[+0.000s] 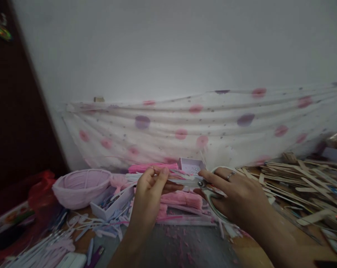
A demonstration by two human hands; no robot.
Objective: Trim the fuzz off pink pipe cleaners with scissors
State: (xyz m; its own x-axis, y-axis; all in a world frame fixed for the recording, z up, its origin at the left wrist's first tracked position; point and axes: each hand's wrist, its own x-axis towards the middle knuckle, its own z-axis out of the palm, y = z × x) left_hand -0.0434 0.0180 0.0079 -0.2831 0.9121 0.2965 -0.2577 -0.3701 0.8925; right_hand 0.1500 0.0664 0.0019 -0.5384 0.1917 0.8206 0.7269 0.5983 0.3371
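My right hand (pixel 235 190) has its fingers through the pale handles of a pair of scissors (pixel 200 184), whose blades point left toward my other hand. My left hand (pixel 153 184) is closed in a pinch on a thin pink strand (pixel 182 172) beside the blades. Whether the blades touch the strand I cannot tell. Below and behind the hands lie bundles of pink pipe cleaners (pixel 185 199), with a brighter pink bundle (pixel 153 168) further back. Pink fluffy scraps (pixel 182 245) are scattered over a grey mat (pixel 154 247).
A pink woven basket (pixel 82 188) stands at left near a small box of small items (pixel 109 208). Behind the hands is a box of beads (pixel 192 165). Flat wooden sticks (pixel 299 182) pile up at right. A dotted cloth (pixel 168 126) hangs along the wall.
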